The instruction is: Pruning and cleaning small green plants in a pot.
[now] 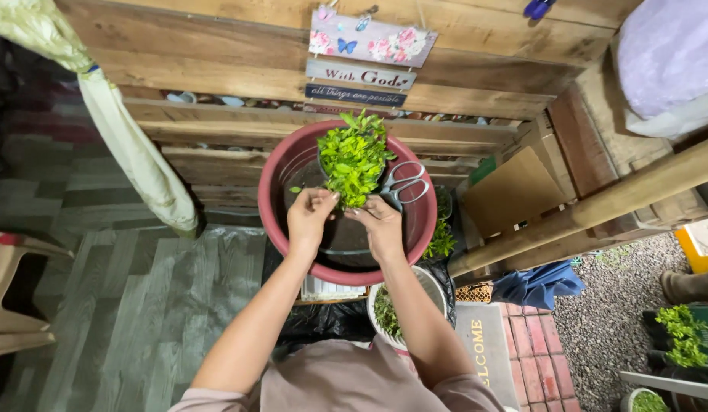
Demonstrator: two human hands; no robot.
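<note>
Nearest: white pot [434, 286] with greenery sits below the forearms, just behind it the rim of a big red basin [274, 187]. Left hand [309, 217] and right hand [382, 223] are both over the basin, fingers curled and pinched on the base of a leafy green plant [354, 156]; plant is upright, inside the basin, toward its far side. Scissors [402, 184] lie on the basin's right rim, just beside the right hand. Farther back: wooden pallet wall [216, 46] with a hanging plaque [361, 57].
</note>
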